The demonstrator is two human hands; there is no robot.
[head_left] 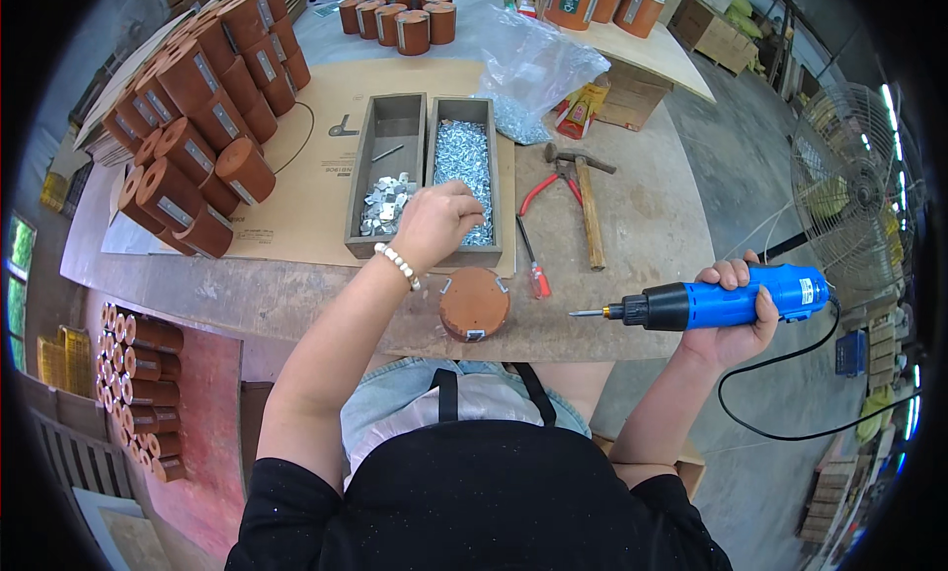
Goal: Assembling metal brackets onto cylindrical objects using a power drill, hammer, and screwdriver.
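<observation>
My right hand (729, 340) grips a blue electric screwdriver (736, 300), its bit pointing left over the table's front edge. My left hand (439, 226), a beaded bracelet at its wrist, reaches over the wooden tray of silver screws (462, 152). Its fingers are pinched together; whatever is in them is too small to tell. Beside it stands a second wooden tray (367, 161) with small metal plates (386, 204) and a thin metal rod. In front of me sits a round terracotta-coloured block (474, 304) with small metal pieces at its rim, touched by neither hand.
Right of the trays lie a hammer (591, 216), red-handled pliers (538, 191) and a screwdriver (536, 265). Similar terracotta blocks (188, 77) are stacked at the left, more (413, 33) at the back. A plastic bag (538, 58) lies behind. The tool's black cord (760, 428) hangs at the right.
</observation>
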